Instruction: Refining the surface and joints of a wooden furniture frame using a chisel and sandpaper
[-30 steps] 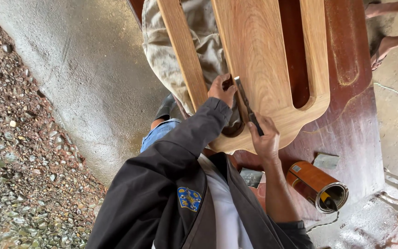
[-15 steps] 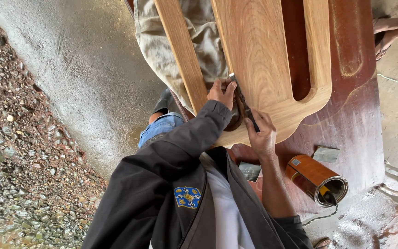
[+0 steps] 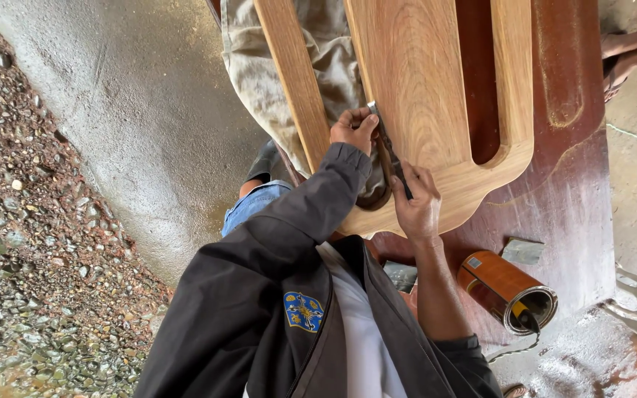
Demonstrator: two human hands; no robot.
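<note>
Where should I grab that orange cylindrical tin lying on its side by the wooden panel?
Probably around the middle of the orange cylindrical tin, coming from above. It lies on its side on the reddish-brown board, so the curved wall faces up, and its open mouth, at the lower right, looks messy inside.

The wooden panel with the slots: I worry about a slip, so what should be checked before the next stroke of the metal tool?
1. Both hands on the metal tool: left hand and right hand hold it; ok.
2. Tool lies against the slot edge of the wooden panel: ok.
3. Panel clamped: cannot tell.
4. Open can lies on its side, apart from the hands: ok.
5. Tool edge sharpness: cannot tell.
</note>
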